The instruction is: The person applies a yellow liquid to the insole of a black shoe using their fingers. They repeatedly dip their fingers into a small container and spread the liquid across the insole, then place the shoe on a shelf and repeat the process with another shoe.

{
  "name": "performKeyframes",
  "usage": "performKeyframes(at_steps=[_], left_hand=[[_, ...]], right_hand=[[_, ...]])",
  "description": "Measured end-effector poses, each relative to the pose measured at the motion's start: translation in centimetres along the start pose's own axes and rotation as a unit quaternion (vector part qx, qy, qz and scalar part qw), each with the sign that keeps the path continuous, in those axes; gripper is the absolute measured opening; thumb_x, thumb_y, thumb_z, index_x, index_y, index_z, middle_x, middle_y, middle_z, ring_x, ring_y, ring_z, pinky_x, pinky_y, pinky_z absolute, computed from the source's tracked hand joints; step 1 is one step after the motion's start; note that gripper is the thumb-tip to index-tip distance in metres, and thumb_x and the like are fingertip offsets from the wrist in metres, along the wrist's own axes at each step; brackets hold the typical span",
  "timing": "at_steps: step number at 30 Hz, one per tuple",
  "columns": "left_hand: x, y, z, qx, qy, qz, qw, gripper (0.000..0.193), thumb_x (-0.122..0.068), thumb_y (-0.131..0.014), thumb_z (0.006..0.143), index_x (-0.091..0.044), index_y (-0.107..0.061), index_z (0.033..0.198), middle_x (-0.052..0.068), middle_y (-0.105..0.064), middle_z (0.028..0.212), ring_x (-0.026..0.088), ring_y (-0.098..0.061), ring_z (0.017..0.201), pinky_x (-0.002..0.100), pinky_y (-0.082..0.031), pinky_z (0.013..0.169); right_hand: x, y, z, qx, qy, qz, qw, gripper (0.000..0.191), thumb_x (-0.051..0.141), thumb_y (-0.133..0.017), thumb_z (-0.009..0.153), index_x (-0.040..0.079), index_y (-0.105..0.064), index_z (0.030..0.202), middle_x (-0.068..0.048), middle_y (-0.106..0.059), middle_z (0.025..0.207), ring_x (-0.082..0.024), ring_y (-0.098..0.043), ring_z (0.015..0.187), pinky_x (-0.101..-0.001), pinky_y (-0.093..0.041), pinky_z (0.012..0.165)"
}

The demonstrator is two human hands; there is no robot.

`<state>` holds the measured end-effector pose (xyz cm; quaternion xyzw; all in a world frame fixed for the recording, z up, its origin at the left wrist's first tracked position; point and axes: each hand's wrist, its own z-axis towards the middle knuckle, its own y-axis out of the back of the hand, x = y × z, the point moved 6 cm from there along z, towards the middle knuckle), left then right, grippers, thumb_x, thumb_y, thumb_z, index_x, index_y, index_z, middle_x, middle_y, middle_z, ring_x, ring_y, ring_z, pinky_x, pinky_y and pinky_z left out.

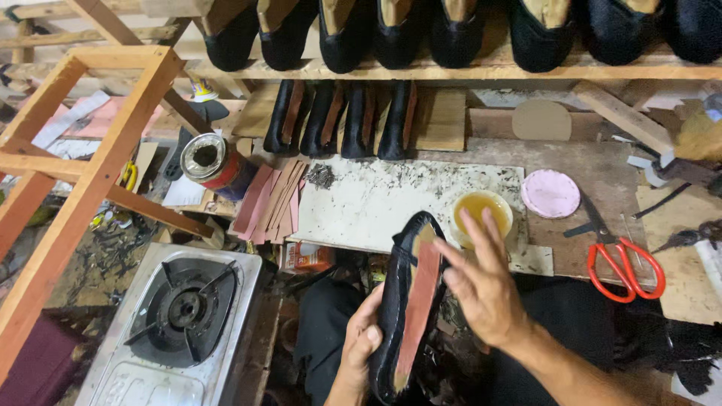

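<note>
We grip the black shoe (pixel 402 301) sole-up in our left hand (pixel 362 342), fingers curled round its edge to steady it, while our right hand (pixel 481 282), fingers spread flat and empty, smooths its brown sole strip just below the glue bowl (pixel 482 214).

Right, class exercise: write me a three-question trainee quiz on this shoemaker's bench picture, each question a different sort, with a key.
1. True or false: the left hand grips the black shoe from below.
2. Which lies right of the pink lid? A) gas burner B) red-handled scissors C) open tin
3. Fill in: the right hand hovers between the shoe's reddish sole and the bowl of yellowish ____.

Key: 1 true; 2 B, the red-handled scissors; 3 liquid.
</note>
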<state>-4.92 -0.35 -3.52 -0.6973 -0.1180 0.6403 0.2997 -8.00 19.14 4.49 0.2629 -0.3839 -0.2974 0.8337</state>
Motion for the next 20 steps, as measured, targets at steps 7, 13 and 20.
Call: performKeyframes(at_steps=[7, 13, 20], left_hand=[[-1.0, -1.4, 0.1, 0.057, -0.041, 0.054, 0.996, 0.091, -0.052, -0.071, 0.085, 0.008, -0.047, 0.148, 0.022, -0.043, 0.157, 0.033, -0.041, 0.149, 0.044, -0.028, 0.125], [-0.5, -1.5, 0.5, 0.060, -0.040, 0.064, 0.995, 0.091, -0.053, -0.070, 0.086, 0.010, -0.049, 0.148, 0.022, -0.047, 0.155, 0.031, -0.046, 0.146, 0.041, -0.031, 0.123], [0.9, -1.1, 1.1, -0.025, 0.030, -0.063, 0.997, 0.104, -0.062, -0.070, 0.082, 0.008, -0.039, 0.153, 0.021, -0.055, 0.147, 0.027, -0.055, 0.134, 0.041, -0.038, 0.115]], right_hand=[[0.1, 1.2, 1.4, -0.004, 0.018, -0.053, 0.998, 0.051, 0.044, -0.044, 0.104, 0.008, -0.068, 0.130, -0.014, -0.037, 0.164, -0.040, -0.020, 0.157, -0.0537, -0.016, 0.129], [-0.2, 1.5, 1.5, -0.021, 0.059, -0.030, 0.998, 0.045, 0.045, -0.045, 0.106, 0.012, -0.070, 0.124, -0.015, -0.036, 0.164, -0.038, -0.021, 0.156, -0.0525, -0.018, 0.130], [-2.1, -0.1, -0.1, 0.020, 0.033, 0.030, 0.999, 0.041, 0.044, -0.042, 0.104, 0.021, -0.071, 0.121, -0.012, -0.033, 0.168, -0.035, -0.021, 0.159, -0.0521, -0.016, 0.132]])
